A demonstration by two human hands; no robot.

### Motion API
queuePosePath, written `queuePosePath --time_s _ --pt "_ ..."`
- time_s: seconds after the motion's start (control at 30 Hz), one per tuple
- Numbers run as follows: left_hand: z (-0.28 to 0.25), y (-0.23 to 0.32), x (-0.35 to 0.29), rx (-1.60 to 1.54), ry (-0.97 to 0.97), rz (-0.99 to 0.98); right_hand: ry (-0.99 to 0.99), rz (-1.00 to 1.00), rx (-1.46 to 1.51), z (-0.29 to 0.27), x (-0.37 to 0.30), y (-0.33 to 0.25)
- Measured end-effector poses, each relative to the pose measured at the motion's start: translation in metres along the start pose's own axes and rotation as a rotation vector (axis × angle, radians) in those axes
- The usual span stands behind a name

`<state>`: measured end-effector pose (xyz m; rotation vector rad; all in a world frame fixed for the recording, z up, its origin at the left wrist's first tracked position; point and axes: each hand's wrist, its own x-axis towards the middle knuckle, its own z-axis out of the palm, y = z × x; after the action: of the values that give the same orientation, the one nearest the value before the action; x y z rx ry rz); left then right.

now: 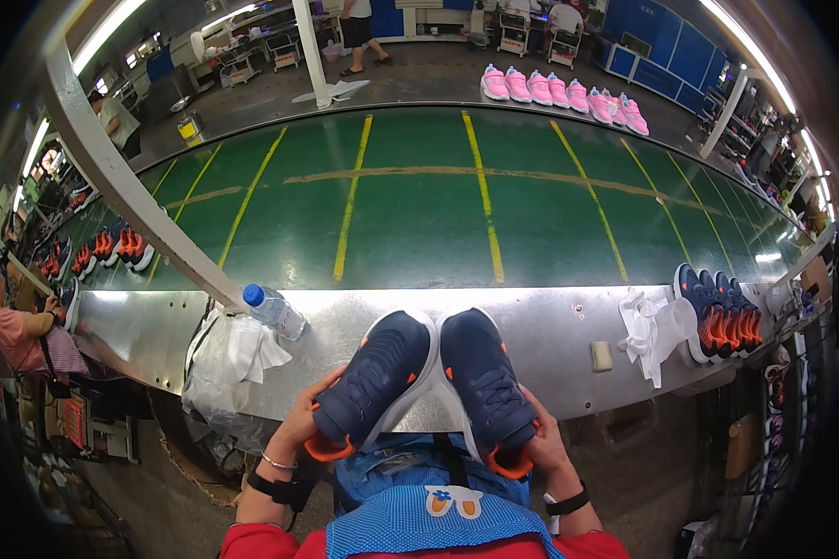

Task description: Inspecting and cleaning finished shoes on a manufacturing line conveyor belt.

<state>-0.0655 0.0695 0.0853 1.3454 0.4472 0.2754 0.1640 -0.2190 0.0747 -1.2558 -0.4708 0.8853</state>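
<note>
Two navy sneakers with white soles and orange collar linings are held side by side above the near edge of the metal ledge, toes pointing away. My left hand [302, 415] grips the left sneaker [378, 367] around its heel, fingers along the outer side. Around the heel of the right sneaker [485, 374], my right hand [547, 436] is closed in the same way. The toes nearly touch, while the heels stand apart. Parts of the fingers are hidden behind the shoes.
Beyond the metal ledge [550, 326] runs a green conveyor belt [419, 224] with yellow stripes. A water bottle [276, 313] and white cloths [238, 349] lie left. An eraser-like block [601, 356] and a row of navy sneakers [718, 312] are right. Pink sneakers [564, 93] line the far side.
</note>
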Motion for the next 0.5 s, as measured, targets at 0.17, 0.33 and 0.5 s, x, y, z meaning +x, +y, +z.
queuePosePath --time_s 0.17,0.33,0.5 --pt "0.000 0.010 -0.006 0.274 0.064 0.131 0.111 -0.140 -0.385 -0.001 -0.003 -0.008" --pt "0.010 0.022 -0.009 0.581 0.141 0.300 0.135 -0.351 -0.631 0.001 -0.005 -0.017" --pt "0.025 0.029 0.000 0.952 0.272 0.393 0.215 -0.370 -0.899 0.009 0.000 -0.024"
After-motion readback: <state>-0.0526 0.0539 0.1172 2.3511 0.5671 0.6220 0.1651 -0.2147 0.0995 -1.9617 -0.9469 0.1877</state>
